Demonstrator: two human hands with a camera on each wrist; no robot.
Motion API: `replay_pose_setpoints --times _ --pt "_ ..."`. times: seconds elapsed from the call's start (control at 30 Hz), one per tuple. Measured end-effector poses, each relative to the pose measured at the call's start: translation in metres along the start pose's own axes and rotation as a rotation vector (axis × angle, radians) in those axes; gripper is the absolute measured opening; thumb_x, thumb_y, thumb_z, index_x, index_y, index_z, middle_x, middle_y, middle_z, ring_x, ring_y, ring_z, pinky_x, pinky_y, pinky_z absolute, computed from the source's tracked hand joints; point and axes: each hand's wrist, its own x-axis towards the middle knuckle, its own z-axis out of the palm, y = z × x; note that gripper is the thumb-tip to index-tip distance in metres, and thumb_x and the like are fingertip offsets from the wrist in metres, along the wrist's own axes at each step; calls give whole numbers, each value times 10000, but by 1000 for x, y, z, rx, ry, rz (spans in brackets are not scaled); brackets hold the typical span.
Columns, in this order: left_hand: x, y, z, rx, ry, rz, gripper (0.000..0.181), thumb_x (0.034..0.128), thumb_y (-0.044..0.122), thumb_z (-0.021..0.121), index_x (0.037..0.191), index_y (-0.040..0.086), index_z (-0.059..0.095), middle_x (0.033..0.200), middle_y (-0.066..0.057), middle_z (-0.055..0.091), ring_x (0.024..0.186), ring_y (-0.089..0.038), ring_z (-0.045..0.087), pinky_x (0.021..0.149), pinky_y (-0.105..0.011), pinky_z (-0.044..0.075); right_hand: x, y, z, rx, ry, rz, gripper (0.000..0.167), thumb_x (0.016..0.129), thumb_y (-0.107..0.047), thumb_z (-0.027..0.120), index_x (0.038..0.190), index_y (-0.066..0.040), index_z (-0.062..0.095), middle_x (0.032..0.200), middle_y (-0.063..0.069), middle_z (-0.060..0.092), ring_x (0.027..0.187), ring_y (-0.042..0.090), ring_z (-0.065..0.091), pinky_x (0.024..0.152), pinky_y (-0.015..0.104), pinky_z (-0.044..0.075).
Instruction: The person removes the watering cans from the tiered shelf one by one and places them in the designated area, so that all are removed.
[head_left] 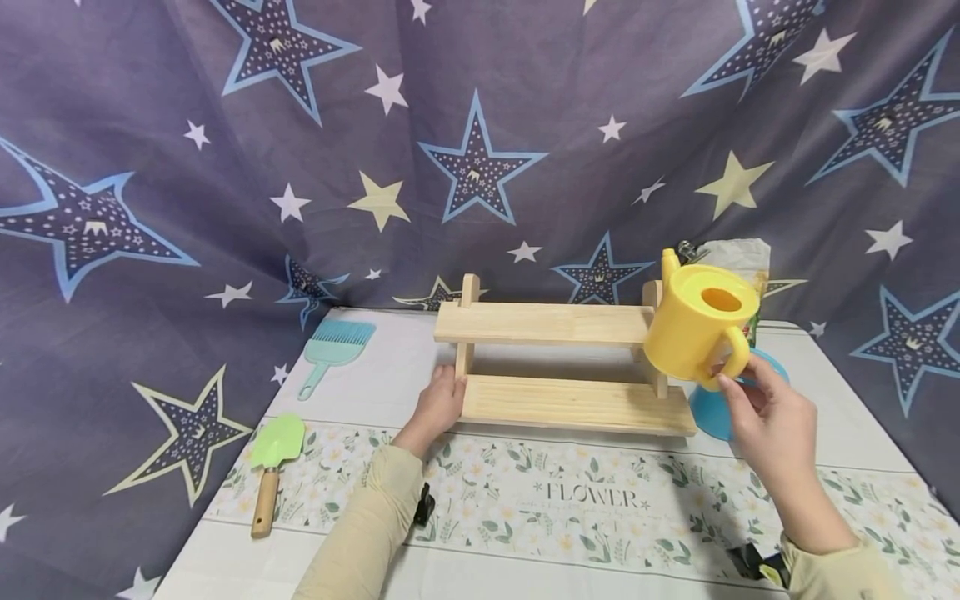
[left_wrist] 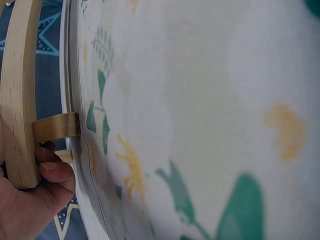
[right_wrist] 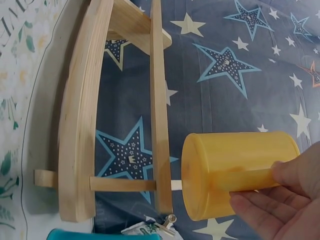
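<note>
A yellow toy watering can (head_left: 686, 333) is in the air at the right end of a two-tier wooden shelf (head_left: 577, 402). My right hand (head_left: 780, 421) pinches the can's handle between thumb and fingers. The can's round base faces the camera in the right wrist view, with the hand (right_wrist: 285, 200) at its far end. At the shelf's other side my left hand (head_left: 438, 402) grips the left end of the lower board. Its fingers curl under the board in the left wrist view, beside a wooden support (left_wrist: 57, 126).
Behind the right hand stands a blue container (head_left: 711, 415), partly hidden. A bag with a clip (head_left: 738, 257) is at the back right. On the left lie a teal dustpan-shaped brush (head_left: 335, 346) and a green trowel (head_left: 277, 442) with a wooden handle. A starry curtain surrounds the table.
</note>
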Motion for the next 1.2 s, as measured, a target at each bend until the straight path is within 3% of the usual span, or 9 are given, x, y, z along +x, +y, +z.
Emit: replay_pose_setpoints --times 0.33,0.57,0.8,1.03,1.2 --pt "-1 -4 0 -2 6 -5 410 1068 277 329 1355 5 436 1098 -85 447 906 -212 542 832 -375 522 1 5 -8 -16 17 12 337 903 -8 687 1234 17 628 1042 214 682 826 -303 429 736 -40 363" --pt "-2 -6 0 -2 15 10 409 1068 274 335 1341 -10 446 1071 -85 450 868 -209 543 774 -366 527 1 11 -13 -29 36 26 371 889 7 698 1254 12 627 1045 233 680 805 -315 420 673 -41 354" --pt "-2 -2 -1 -3 12 12 417 1068 281 332 1348 -8 442 1086 -89 452 898 -217 551 809 -377 529 1 17 -23 -59 55 81 367 904 -22 687 1266 -1 626 1060 234 678 779 -330 402 593 -21 355" --pt "0 -1 -1 6 5 18 423 1069 284 329 1361 -3 431 1097 -89 449 897 -210 544 808 -368 527 1 25 -32 -100 85 131 355 921 -53 669 1272 -16 628 1061 233 675 764 -334 386 630 -33 337" --pt "0 -2 0 10 12 22 416 1068 276 334 1355 -8 434 1093 -90 449 894 -212 545 810 -371 528 2 31 -37 -105 119 169 368 909 -70 690 1275 -85 650 1006 66 698 739 -315 423 649 -26 347"
